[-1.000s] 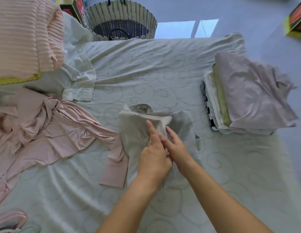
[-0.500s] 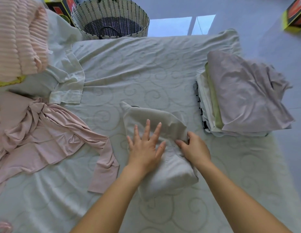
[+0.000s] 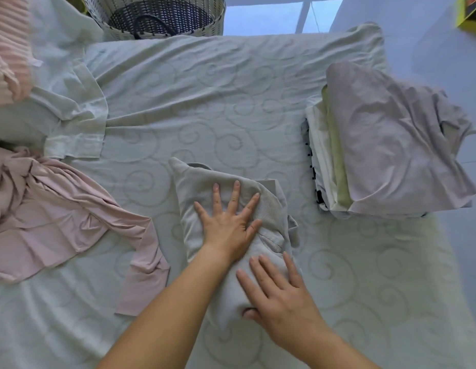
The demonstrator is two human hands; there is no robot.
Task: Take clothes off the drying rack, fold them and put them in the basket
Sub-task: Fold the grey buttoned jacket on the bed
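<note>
Right hand is shifting from the garment's side to its near end, lying flat, fingers straight. Left hand is pressing, spread wide. Fold looks nearly finished; garment lying on bed, well short of basket.

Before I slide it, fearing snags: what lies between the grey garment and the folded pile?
Between grey garment and folded pile, only bare sheet, in the head view.

Matt ribbed cloth garment, swirl-embossed matt bedsheet, woven wicker basket.
</note>
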